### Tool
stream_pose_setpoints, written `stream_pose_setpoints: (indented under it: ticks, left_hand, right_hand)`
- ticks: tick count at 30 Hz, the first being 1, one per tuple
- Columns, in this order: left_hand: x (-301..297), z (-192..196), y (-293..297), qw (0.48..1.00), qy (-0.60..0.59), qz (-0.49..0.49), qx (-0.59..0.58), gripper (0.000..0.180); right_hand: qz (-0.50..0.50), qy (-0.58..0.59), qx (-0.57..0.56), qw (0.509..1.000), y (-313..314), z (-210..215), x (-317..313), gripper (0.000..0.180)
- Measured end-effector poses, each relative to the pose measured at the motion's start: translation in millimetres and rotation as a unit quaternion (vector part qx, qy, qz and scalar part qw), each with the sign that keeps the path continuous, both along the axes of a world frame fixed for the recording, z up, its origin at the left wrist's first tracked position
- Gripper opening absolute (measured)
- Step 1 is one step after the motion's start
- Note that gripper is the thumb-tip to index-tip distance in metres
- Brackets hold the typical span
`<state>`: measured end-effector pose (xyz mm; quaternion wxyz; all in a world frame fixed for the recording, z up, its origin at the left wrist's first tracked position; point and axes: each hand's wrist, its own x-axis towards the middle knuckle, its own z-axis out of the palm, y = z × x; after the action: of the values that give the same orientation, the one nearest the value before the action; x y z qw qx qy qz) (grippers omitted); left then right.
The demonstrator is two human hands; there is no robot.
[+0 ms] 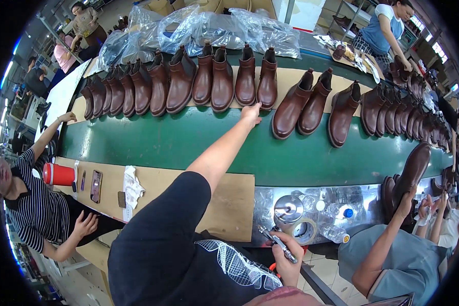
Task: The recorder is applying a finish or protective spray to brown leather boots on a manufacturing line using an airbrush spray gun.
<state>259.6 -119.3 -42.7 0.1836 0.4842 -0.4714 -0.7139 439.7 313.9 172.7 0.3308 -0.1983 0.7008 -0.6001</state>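
Note:
My left hand point(251, 115) reaches across the green bench, its thumb and fingers apart, fingertips at the toe of a brown leather ankle boot point(268, 84). Whether they touch it I cannot tell. That boot stands upright at the right end of a long row of similar boots point(181, 84). Just right of it are a pair of boots point(292, 107) and a single boot point(343, 115), toes toward me. Low in front of my body, my right hand point(289, 257) is closed around a slim silver metal tool point(278, 244) with knobs, like an airbrush.
Near my right hand are a metal can point(288, 208), a tape roll point(305, 231) and clear plastic bottles point(334, 232). A phone point(96, 186), white cloth point(132, 186) and red container point(58, 174) lie left. Co-workers flank me; the right one holds a boot point(413, 168). Plastic bags point(204, 30) lie behind.

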Motion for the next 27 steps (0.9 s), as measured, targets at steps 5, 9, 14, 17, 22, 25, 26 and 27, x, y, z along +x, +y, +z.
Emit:
stream_pose_setpoints:
  ticks: [5,9,14,17,22,25,26,27]
  left_hand:
    - [-30,1,-6,0.977,0.087,0.126,0.147,0.090]
    - [-47,17,-14,0.971,0.113,0.115,0.175,0.086]
    - [-43,25,-32,0.975,0.146,0.037,0.165,0.050]
    - [-18,57,-26,0.930,0.230,-0.005,0.287,0.031]
    - [95,88,37,0.933,0.255,-0.116,0.226,0.024]
    - [177,122,90,0.942,0.250,-0.113,0.192,0.025]
    - [200,134,107,0.948,0.249,-0.112,0.165,0.029]
    - [219,144,121,0.952,0.247,-0.114,0.137,0.033]
  right_hand:
    - [0.002,-0.018,0.009,1.000,-7,0,-5,0.030]
    - [0.003,-0.005,0.021,1.000,-8,3,-2,0.031]
    - [0.002,0.009,0.021,1.000,-3,6,6,0.031]
    - [-0.009,0.027,0.008,1.000,4,5,14,0.031]
    - [-0.016,0.036,-0.025,0.999,16,15,31,0.030]
    - [-0.018,0.036,-0.007,0.999,26,24,45,0.030]
    - [-0.014,0.056,-0.017,0.998,31,22,49,0.030]
    - [-0.017,0.055,-0.019,0.998,35,24,54,0.030]
